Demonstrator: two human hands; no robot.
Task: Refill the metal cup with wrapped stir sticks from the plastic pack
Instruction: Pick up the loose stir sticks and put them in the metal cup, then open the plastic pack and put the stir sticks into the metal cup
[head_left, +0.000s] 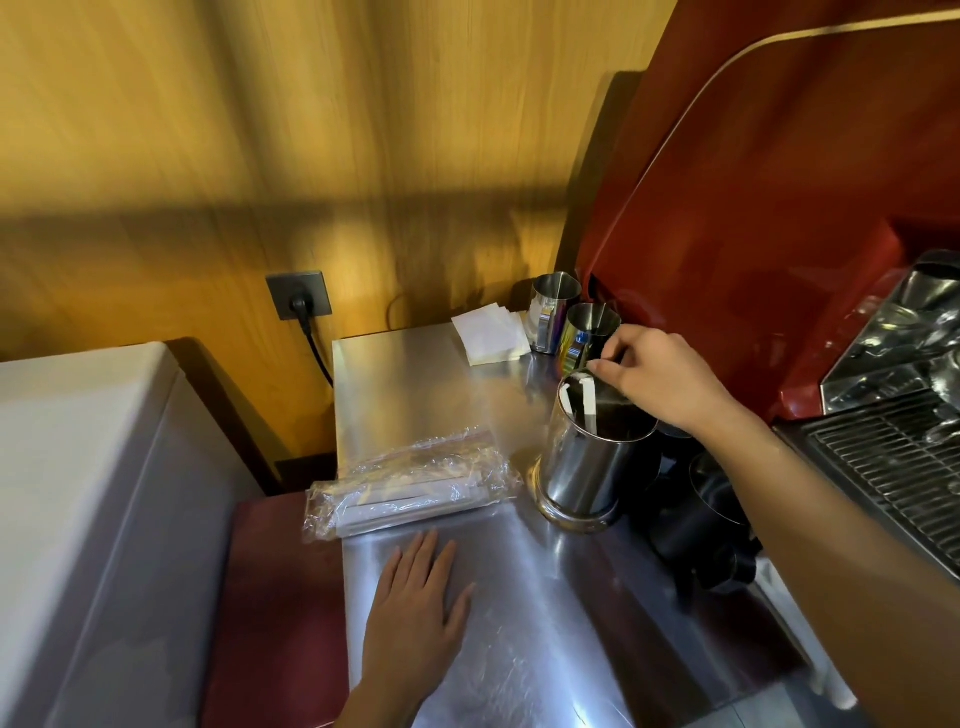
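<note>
A tall metal cup (587, 467) stands on the steel counter (519, 597), with a couple of white wrapped stir sticks (584, 400) leaning inside it. My right hand (660, 382) hovers over the cup's rim, fingertips pinched near the top of the sticks; whether it grips one is unclear. The clear plastic pack (410, 480) of wrapped stir sticks lies flat to the left of the cup. My left hand (418, 605) rests palm down on the counter just in front of the pack, fingers spread, holding nothing.
Two steel pitchers (550, 306) (589, 332) and a stack of white napkins (491, 338) sit at the back. A red espresso machine (779, 208) with a drip grate (893, 457) fills the right. Black containers (701, 514) stand beside the cup. A white appliance (78, 493) is left.
</note>
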